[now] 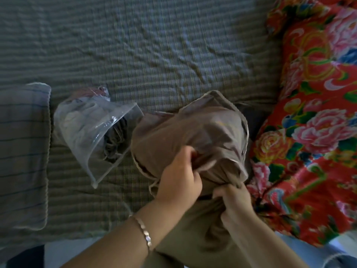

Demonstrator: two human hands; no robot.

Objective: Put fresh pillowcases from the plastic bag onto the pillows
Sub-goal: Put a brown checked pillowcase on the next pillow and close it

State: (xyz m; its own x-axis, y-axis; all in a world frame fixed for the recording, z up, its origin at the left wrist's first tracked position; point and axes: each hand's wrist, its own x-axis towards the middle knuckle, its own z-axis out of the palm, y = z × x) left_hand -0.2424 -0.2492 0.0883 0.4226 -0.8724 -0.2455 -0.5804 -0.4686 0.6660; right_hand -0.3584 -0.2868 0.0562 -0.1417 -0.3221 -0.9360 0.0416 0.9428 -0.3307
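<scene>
A taupe pillowcase (202,136) with pale piping lies bunched on the bed in front of me. My left hand (179,178) grips a fold of it near its lower edge, fingers curled into the cloth. My right hand (233,206) clutches the same fabric just to the right and lower. A clear plastic bag (90,132) lies to the left of the pillowcase with more folded cloth inside, its mouth facing the pillowcase. A striped pillow (23,151) lies at the left edge of the bed.
A grey-green checked bed cover (154,55) spreads across the whole bed. A red floral quilt (313,122) is heaped along the right side, touching the pillowcase. A silver bracelet (144,231) circles my left wrist.
</scene>
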